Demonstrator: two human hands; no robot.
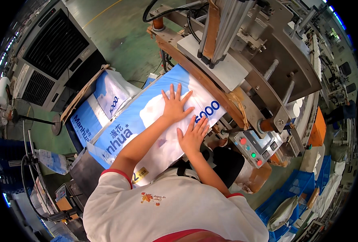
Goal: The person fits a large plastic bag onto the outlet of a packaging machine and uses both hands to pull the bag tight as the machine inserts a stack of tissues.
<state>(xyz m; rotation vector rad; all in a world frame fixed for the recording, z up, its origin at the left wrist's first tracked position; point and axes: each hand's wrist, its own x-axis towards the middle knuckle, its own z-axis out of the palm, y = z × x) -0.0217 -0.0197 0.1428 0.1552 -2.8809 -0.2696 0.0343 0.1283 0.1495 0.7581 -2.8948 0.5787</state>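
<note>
A large blue-and-white printed plastic package [146, 133] lies in front of me, its far right edge against the machine's brown front edge. My left hand [175, 105] rests flat on its upper middle, fingers spread. Nearer to me, my right hand [193, 137] is pressed on its right part, also with fingers stretched out. Neither hand grips anything. What is inside the package is hidden by the printed film.
Beyond the package stands a machine with a metal plate [217, 64] and a control panel [255, 148] with coloured buttons. Similar packages [110, 94] fill a box at left. A large air cooler [54, 52], a fan [21, 111] and blue crates [296, 185] stand around.
</note>
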